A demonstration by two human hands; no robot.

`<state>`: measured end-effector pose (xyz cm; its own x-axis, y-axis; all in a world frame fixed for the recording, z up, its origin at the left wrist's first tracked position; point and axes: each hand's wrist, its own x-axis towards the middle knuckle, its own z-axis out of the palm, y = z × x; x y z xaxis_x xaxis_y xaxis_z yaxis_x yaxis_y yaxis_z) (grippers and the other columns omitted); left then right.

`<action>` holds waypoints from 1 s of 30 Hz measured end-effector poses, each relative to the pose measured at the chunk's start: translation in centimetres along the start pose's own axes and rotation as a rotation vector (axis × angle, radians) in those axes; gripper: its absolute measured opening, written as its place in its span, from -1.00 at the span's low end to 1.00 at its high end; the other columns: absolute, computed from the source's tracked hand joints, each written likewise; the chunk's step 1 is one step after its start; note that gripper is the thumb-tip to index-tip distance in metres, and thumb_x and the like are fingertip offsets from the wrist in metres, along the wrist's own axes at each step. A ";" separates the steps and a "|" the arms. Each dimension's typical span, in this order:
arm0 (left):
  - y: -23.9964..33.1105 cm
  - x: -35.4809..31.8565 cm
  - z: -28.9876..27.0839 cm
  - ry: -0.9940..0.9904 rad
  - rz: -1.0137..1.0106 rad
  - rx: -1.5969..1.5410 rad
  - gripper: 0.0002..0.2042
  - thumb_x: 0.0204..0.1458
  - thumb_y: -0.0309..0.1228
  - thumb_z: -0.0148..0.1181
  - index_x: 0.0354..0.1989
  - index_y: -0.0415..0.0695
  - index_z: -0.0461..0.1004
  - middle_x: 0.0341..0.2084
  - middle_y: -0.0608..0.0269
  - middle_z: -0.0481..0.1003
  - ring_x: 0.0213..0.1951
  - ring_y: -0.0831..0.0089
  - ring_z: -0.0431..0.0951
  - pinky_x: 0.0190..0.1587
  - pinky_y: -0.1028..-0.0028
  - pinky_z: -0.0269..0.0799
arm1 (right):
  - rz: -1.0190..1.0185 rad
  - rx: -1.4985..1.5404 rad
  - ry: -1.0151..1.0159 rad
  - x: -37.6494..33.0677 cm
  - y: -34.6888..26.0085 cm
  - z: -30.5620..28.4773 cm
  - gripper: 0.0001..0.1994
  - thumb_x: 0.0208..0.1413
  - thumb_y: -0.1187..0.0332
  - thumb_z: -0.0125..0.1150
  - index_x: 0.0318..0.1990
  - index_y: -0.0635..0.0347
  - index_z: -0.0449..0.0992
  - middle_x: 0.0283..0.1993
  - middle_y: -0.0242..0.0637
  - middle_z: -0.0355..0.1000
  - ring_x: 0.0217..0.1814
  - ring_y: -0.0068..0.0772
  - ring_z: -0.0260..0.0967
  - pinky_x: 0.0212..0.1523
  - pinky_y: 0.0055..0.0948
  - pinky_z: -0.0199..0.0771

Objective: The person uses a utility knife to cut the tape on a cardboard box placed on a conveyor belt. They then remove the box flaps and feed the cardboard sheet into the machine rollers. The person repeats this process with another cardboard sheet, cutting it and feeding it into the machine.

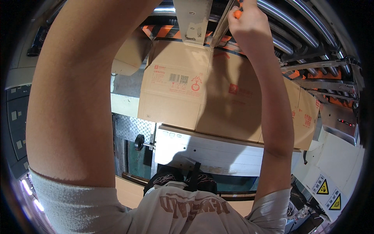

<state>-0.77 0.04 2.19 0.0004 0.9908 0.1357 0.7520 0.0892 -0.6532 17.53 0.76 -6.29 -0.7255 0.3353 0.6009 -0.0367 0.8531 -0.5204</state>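
Note:
My right hand [252, 24] is raised at the top, closed around a small orange object [237, 14], mostly hidden by the fingers, so its kind is unclear. Stretching up past the upper edge, my left arm [74, 101] takes the left hand out of view. Below both arms lies a flattened brown cardboard box [171, 103] with red print, a barcode and crease lines. It reaches from beside my left arm, under my right forearm, to the right side. A metal bracket [193, 21] stands over its far edge, close to my right hand.
Steel rollers [296, 29] fill the far right, beside orange-and-black striped edging [163, 32]. A white metal ledge [210, 152] runs along the cardboard's near side, with a black knob [139, 142] at its left. Yellow warning labels [323, 187] mark the white panel at right.

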 end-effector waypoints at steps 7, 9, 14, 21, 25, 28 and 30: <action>0.1 0.1 0.3 0.016 0.024 0.039 -0.54 -0.34 0.04 0.27 -0.48 -0.16 0.54 -0.51 0.19 0.52 -0.37 0.29 0.54 -0.34 0.36 0.42 | 0.448 1.417 0.027 0.2 0.2 0.3 -0.90 0.10 0.50 -0.08 -0.23 0.17 0.30 -0.70 -0.55 0.02 -0.76 -0.67 -0.05 -0.73 -0.60 0.04; 0.2 0.0 0.3 0.002 0.026 0.060 -0.53 -0.33 0.06 0.26 -0.46 -0.16 0.54 -0.50 0.19 0.52 -0.36 0.29 0.54 -0.34 0.36 0.42 | 0.441 1.475 0.062 0.0 0.1 0.6 -0.90 0.10 0.49 -0.08 -0.23 0.16 0.31 -0.70 -0.52 0.02 -0.77 -0.64 -0.07 -0.73 -0.60 0.01; 0.7 0.3 0.1 -0.025 -0.047 0.032 -0.54 -0.32 0.03 0.27 -0.44 -0.15 0.54 -0.47 0.19 0.52 -0.34 0.30 0.54 -0.35 0.36 0.42 | 0.471 1.583 0.074 0.1 0.4 0.9 -0.91 0.12 0.46 -0.07 -0.23 0.14 0.32 -0.70 -0.51 0.03 -0.77 -0.61 -0.06 -0.69 -0.57 0.05; 1.2 0.3 0.6 0.002 -0.136 -0.017 -0.41 -0.37 -0.01 0.32 -0.23 -0.22 0.40 -0.38 0.14 0.50 -0.27 0.29 0.52 -0.32 0.35 0.40 | 0.437 1.593 0.013 0.2 0.9 1.5 -0.89 0.11 0.44 0.00 -0.21 0.13 0.28 -0.62 -0.46 0.12 -0.64 -0.56 0.11 -0.51 -0.48 0.23; 1.0 0.1 0.8 0.019 -0.143 0.022 -0.38 -0.37 -0.02 0.31 -0.18 -0.23 0.37 -0.33 0.17 0.48 -0.24 0.29 0.50 -0.18 0.30 0.33 | 0.479 1.546 0.013 0.3 0.2 1.5 -0.87 0.10 0.45 0.02 -0.19 0.13 0.29 -0.57 -0.43 0.19 -0.60 -0.52 0.18 -0.46 -0.48 0.27; 1.5 -1.3 0.9 0.174 -0.133 0.145 -0.33 -0.38 -0.07 0.34 -0.08 -0.21 0.32 -0.22 0.10 0.42 -0.04 0.25 0.37 0.04 0.22 0.16 | 0.503 1.311 -0.049 0.4 0.2 1.5 -0.86 0.14 0.34 0.01 -0.18 0.13 0.30 -0.54 -0.44 0.24 -0.56 -0.60 0.20 -0.46 -0.61 0.26; 2.8 -4.5 0.5 0.177 -0.186 -0.011 -0.33 -0.34 -0.16 0.32 0.01 -0.16 0.27 -0.10 0.06 0.35 0.03 0.24 0.30 0.10 0.23 0.10 | 0.536 0.982 -0.111 0.7 0.1 1.3 -0.83 0.15 0.28 0.00 -0.19 0.13 0.30 -0.53 -0.46 0.23 -0.57 -0.67 0.17 -0.49 -0.66 0.23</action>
<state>0.98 -4.11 -0.65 -0.0241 0.9241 0.3813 0.7573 0.2659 -0.5965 16.09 0.55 -6.71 -0.8655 0.4852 0.1243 -0.1915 -0.0913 -0.9772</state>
